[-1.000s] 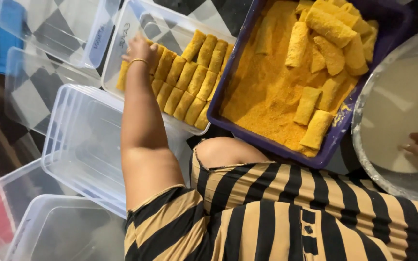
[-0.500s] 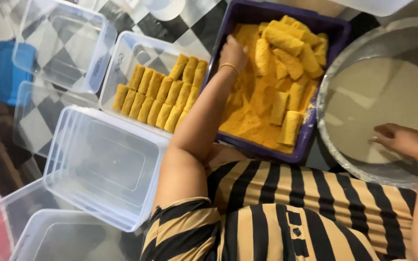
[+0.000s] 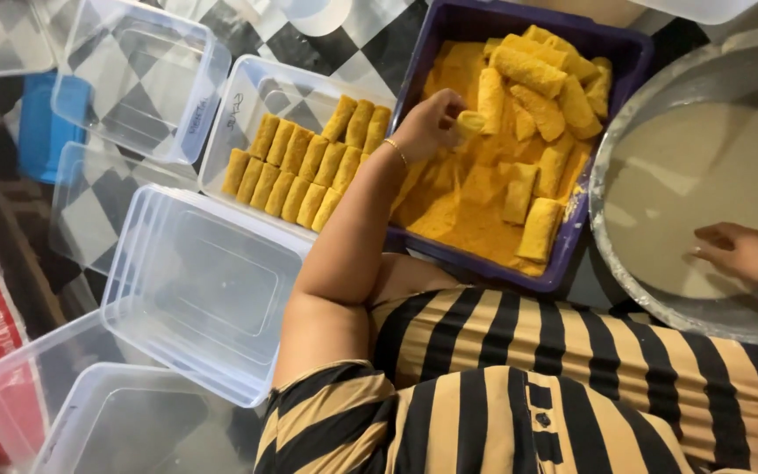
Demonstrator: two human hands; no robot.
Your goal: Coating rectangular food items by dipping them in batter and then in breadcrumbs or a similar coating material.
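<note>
A breaded roll is gripped by the left hand above the purple tray of orange crumbs.

The roll is seen as a short cylinder coated in yellow-orange crumbs, like the others heaped in the tray. It is pinched at the fingertips of the left hand, projecting to the right of the fingers, just over the crumb bed near the tray's left wall. A thin gold bracelet is worn at that wrist. The right hand is laid with fingers spread in the pale batter of the metal basin, nothing being grasped by it. More rolls are lined up in two rows in a clear plastic container left of the tray. Empty clear containers are stacked nearby on the checkered floor.
</note>
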